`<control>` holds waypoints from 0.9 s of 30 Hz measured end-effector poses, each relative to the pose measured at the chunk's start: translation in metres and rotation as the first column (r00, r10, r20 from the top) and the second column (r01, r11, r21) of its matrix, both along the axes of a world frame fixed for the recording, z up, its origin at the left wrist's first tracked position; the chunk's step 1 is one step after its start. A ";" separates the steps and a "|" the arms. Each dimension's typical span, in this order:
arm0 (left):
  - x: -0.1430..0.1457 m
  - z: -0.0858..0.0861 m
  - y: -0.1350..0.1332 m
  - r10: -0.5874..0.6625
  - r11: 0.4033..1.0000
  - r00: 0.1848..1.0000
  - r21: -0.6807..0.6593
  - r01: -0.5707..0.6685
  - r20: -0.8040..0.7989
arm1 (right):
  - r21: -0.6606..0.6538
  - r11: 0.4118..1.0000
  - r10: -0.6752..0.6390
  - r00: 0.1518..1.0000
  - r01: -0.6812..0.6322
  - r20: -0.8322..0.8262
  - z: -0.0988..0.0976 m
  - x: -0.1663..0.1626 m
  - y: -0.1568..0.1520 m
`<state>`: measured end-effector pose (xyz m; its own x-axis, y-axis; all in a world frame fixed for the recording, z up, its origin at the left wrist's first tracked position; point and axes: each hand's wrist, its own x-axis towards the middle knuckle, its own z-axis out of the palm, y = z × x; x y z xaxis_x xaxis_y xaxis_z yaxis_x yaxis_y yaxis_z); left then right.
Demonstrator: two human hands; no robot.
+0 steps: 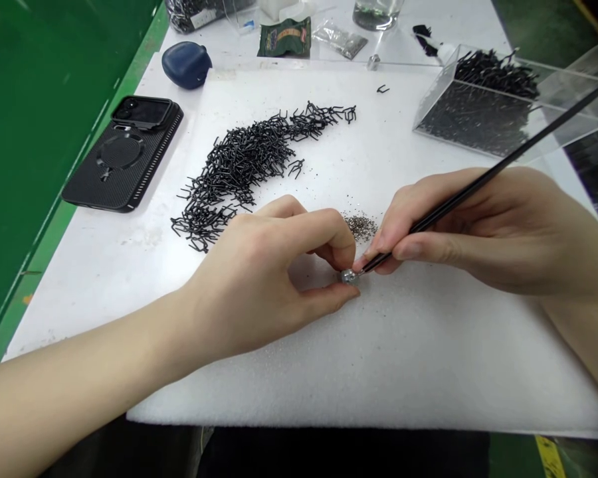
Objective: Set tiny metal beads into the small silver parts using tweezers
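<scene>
My left hand [279,265] rests on the white foam sheet [299,378], its thumb and index finger pinching a small shiny metal piece [349,276]. A thin black stick-like tool [483,182], slanting up to the right, is held pen-like in my right hand [468,232]. The tool's fine tip meets the metal piece or lies right beside it; I cannot tell which. Just beyond the fingertips lies a small heap of tiny dark and shiny grains [361,227]. A curved pile of black forked pieces [249,156] spreads out past my left hand.
A black phone [122,153] and a dark blue rounded case [186,64] lie at the left. A clear box [438,109] of black pieces stands at the right. Along the back are a green packet [285,38], a small clear bag [341,38] and a glass [377,13].
</scene>
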<state>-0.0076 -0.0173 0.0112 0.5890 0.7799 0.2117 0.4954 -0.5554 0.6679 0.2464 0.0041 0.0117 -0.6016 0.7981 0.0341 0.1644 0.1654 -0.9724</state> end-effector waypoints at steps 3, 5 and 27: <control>0.000 0.000 0.000 0.002 1.000 1.000 0.001 -0.002 -0.006 | 0.012 1.000 0.003 1.000 -0.003 0.000 -0.001 0.000 0.001; 0.000 0.001 0.000 0.003 1.000 1.000 0.003 -0.003 -0.011 | 0.006 1.000 0.004 1.000 -0.004 -0.009 -0.002 -0.001 0.000; 0.000 -0.002 0.000 -0.005 0.999 1.000 0.032 0.006 -0.003 | 0.016 0.993 -0.120 0.993 0.120 -0.009 0.005 -0.005 -0.003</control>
<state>-0.0081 -0.0174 0.0092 0.5939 0.7695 0.2348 0.4941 -0.5792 0.6484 0.2409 0.0009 0.0168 -0.5012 0.8637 0.0525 0.1760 0.1611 -0.9711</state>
